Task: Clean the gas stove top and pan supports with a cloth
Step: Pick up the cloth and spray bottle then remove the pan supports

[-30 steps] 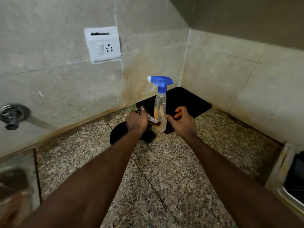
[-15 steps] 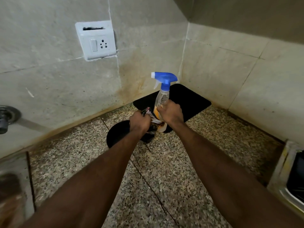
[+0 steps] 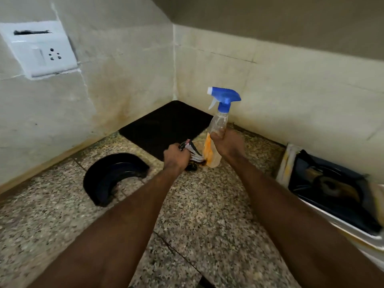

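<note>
- Evidently the right hand (image 3: 227, 144) grips the spray bottle (image 3: 218, 123) round its body with the fingers curled tight. The bottle stands nearly upright, so the orange liquid stays low and the blue trigger head stays free.
- I cannot tell if the bottle base touches the counter (image 3: 207, 221) or is just above it.
- The left hand (image 3: 176, 158) bunches the striped cloth (image 3: 192, 150) in closed fingers, just beside the bottle base, probably to keep both tools together.
- The gas stove (image 3: 305, 195) lies at the right edge of the frame, well apart from both hands, so I judge the wiping is not yet begun.
- 1 black mat (image 3: 166, 125) fills the corner behind the hands.
</note>
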